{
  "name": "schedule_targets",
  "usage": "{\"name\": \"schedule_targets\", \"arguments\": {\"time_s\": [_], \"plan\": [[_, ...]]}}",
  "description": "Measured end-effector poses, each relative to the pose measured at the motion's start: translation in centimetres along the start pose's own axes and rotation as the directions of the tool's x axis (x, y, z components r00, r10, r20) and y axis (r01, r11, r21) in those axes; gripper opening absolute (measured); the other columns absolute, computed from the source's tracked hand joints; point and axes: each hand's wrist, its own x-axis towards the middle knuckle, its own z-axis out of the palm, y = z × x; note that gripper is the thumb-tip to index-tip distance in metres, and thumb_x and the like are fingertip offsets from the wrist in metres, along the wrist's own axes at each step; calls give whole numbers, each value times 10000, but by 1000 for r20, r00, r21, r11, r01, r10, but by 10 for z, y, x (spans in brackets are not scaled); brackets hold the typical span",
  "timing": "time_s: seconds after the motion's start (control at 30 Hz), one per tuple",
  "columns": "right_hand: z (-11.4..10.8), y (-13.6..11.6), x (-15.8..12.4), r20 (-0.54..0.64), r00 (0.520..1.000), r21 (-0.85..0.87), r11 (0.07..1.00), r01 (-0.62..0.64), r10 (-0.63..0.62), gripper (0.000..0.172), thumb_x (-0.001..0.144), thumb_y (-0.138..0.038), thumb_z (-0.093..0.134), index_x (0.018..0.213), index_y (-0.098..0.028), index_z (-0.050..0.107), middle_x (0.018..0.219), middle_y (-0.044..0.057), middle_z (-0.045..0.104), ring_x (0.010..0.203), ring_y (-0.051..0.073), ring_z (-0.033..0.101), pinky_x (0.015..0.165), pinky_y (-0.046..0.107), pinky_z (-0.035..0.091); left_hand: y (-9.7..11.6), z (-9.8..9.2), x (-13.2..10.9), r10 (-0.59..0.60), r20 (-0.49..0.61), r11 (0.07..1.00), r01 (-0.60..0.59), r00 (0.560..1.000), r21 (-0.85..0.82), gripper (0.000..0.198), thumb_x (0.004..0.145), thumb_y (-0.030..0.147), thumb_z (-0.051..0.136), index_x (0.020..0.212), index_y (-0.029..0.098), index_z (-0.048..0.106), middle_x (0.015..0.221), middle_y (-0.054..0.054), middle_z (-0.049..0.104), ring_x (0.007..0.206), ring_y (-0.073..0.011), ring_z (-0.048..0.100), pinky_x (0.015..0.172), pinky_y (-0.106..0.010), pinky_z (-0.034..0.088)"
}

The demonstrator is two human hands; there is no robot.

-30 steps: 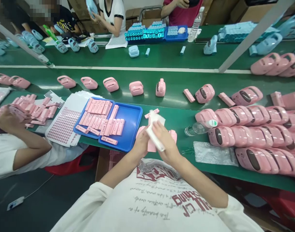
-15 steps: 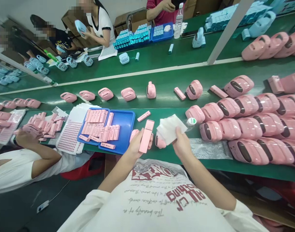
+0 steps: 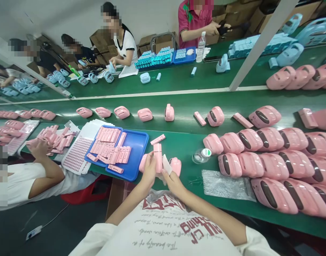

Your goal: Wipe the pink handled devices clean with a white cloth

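Your left hand is closed around an upright, glossy pink rectangular plastic block, held above the near edge of the green table. Your right hand pinches a folded white sheet just beside the block's right side; you cannot tell from here whether the two touch. Behind your right hand sits a rounded pink plastic housing. Just beyond the block, a small pink bar with dark marks lies on the table. To your left is a shallow blue plastic tray partly filled with similar bars. To your right lies a clear plastic bottle with a white-and-green cap, near long rows of glossy pink housings.
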Motion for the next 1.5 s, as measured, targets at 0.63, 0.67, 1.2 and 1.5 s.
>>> {"name": "schedule_targets", "arguments": {"time_s": [0.63,0.67,1.2,1.5], "plan": [[-13,57,246,-249,725,459,738,-496,642,207,873,-310,637,960,-123,639,865,28,667,727,131,635,673,295,543,-11,-86,112,-36,175,997,23,984,79,478,658,338,751,1091,180,622,1260,-160,622,1210,-304,565,1042,-459,415],[-18,63,265,-295,697,487,731,-479,653,249,903,-337,600,1047,-134,617,971,46,657,805,144,641,716,322,554,-14,-97,116,-43,180,996,29,983,84,467,660,359,749,1074,178,626,1214,-157,646,1167,-297,593,1028,-458,426],[-29,88,296,-651,699,85,943,-322,298,370,940,-382,442,1201,-148,561,962,92,674,821,199,653,681,362,553,-27,-156,153,-224,192,974,225,956,17,390,703,374,725,1023,172,631,968,-85,694,840,-213,677,847,-379,507],[-17,43,395,-227,973,-676,724,-134,-32,199,732,-201,660,919,-133,649,1120,189,651,1126,298,508,1003,404,351,-21,-177,144,-177,182,982,161,967,98,413,709,419,713,1031,170,640,987,-104,685,886,-234,658,874,-408,488]]}}
